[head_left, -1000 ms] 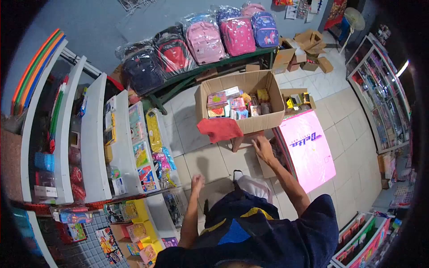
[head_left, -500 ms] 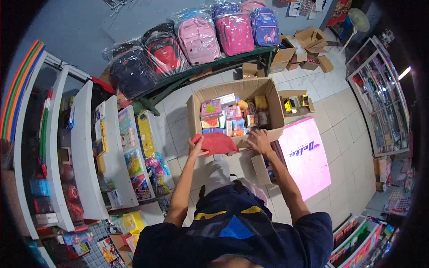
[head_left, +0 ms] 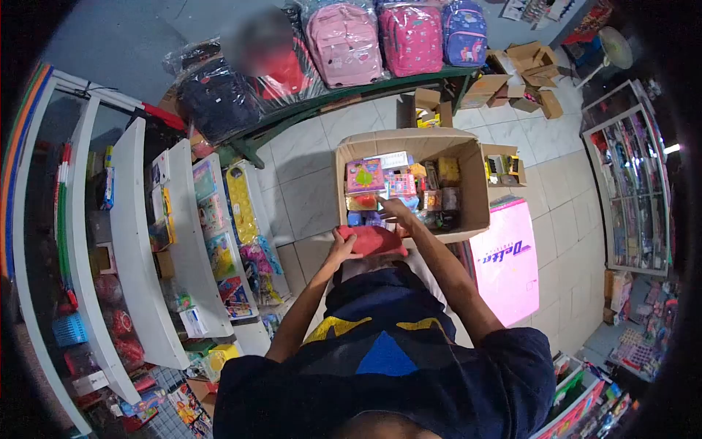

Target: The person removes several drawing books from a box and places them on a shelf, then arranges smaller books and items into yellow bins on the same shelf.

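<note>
Left hand is curling round the left end of a red cloth, fingers and thumb closing on it. The cloth is lying at the near side of a large cardboard box, between box and body; whether it is touching the rim, cannot tell. Right hand is hovering over the near part of the box, fingers loosely spread and seemingly gripping nothing; contact with the goods below, cannot tell. Inside, a pink box is lying by the left wall, yellow packets to the right. A pink pack is lying near the box's right side. Beyond, wrapped backpacks are standing along a green bench.
</note>
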Motion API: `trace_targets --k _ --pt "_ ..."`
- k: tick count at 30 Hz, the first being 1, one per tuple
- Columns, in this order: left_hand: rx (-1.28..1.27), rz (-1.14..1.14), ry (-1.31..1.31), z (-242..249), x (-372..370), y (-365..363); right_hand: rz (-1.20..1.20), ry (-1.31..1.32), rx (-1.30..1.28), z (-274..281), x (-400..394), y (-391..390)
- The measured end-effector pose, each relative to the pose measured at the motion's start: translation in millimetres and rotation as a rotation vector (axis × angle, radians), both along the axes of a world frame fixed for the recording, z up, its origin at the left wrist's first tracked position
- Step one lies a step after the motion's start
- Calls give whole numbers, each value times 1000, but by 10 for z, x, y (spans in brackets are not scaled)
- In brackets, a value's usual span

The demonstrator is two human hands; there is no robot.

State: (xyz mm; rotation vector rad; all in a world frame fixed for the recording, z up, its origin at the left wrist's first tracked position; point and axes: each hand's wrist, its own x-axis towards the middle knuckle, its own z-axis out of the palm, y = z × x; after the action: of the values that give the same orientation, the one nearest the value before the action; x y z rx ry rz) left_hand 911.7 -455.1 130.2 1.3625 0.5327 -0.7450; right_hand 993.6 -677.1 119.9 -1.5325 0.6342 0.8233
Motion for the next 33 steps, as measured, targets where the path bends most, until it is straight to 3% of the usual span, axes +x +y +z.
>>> trace_targets --k 2,5,8,11,12,13,15,19,21,24,27,28,31,33 --pt "95 -157 -39 -37 73 78 -196 79 187 -77 183 155" --pt "234 -356 -268 -321 65 257 -348 -51 326 -557 371 154" --pt "324 -293 -293 -3 33 201 -425 -132 207 -796 462 100" --pt "628 -412 -296 127 85 202 -442 -373 40 -319 393 -124" --pt "756 -463 -283 151 82 207 -457 -563 -7 -252 277 -240" --pt "855 -439 -402 313 114 159 -463 -755 -54 -160 179 -399" --pt "1057 -386 -632 830 184 58 -276 -808 -330 2 -52 -820" --pt "775 -433 -972 1298 585 -185 -453 -861 -27 996 -371 -1008" --pt "599 -527 -1187 1791 815 -500 -311 -748 -51 1335 -486 -1104" --pt "490 -716 -1274 1940 908 -764 -162 -673 -32 1718 -514 -929" --pt "284 -991 -733 1617 917 -798 135 -944 -79 1950 -430 -741" --pt "292 -917 -838 1552 847 -775 273 -1016 -48 1916 -392 -759" --pt "379 -663 -916 1486 568 -509 42 -708 253 1667 -297 -794" --pt "342 -416 -806 1457 370 -292 101 -677 209 1106 -107 -818"
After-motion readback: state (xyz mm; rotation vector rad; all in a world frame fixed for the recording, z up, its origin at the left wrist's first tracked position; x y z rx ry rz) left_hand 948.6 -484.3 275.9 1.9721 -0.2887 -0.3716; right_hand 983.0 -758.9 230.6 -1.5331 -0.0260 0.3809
